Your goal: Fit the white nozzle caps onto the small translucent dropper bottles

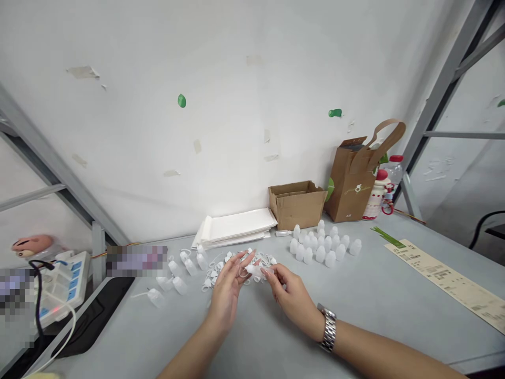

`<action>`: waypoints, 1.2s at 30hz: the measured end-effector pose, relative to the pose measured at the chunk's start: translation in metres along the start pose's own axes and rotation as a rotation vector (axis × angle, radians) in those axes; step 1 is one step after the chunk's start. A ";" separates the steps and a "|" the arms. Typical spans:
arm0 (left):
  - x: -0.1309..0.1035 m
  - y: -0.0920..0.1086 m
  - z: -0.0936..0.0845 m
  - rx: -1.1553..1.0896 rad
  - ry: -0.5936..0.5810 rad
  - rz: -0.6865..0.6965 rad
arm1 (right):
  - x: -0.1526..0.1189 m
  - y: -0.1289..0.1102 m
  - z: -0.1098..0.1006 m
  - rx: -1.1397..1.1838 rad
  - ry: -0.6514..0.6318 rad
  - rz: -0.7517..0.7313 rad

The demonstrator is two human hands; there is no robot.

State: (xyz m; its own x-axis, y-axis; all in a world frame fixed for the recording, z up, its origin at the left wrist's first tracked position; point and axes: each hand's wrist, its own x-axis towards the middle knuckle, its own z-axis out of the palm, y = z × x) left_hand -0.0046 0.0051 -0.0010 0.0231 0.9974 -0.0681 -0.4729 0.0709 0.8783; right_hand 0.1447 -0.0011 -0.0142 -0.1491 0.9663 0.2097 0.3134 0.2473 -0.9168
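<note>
Translucent white plastic piece (256, 271) between both hands, above grey tabletop (262, 345). Right hand (291, 293) closed in pinch, thumb and finger on piece's right end; metal-band wristwatch (328, 327) at wrist. Left hand (228, 290) half open, fingers loosely bent near piece's other end; cannot tell whether it grips. Heap of small white looped parts (214, 274) just behind hands. Frosted rounded pieces (320, 254) standing grouped to right. Similar frosted pieces (180, 286) lying tilted to left. Cardboard box (300, 210) behind, beside white stack (239, 225).
</note>
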 end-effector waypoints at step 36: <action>0.000 -0.003 -0.002 0.100 -0.041 0.051 | 0.000 -0.001 -0.004 -0.029 0.008 -0.053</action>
State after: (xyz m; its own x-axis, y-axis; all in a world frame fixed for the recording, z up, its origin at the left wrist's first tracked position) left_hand -0.0049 0.0045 -0.0047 0.0385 0.9992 -0.0045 -0.3838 0.0189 0.9232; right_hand 0.1477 -0.0008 -0.0115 -0.1588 0.9524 0.2601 0.3326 0.2996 -0.8942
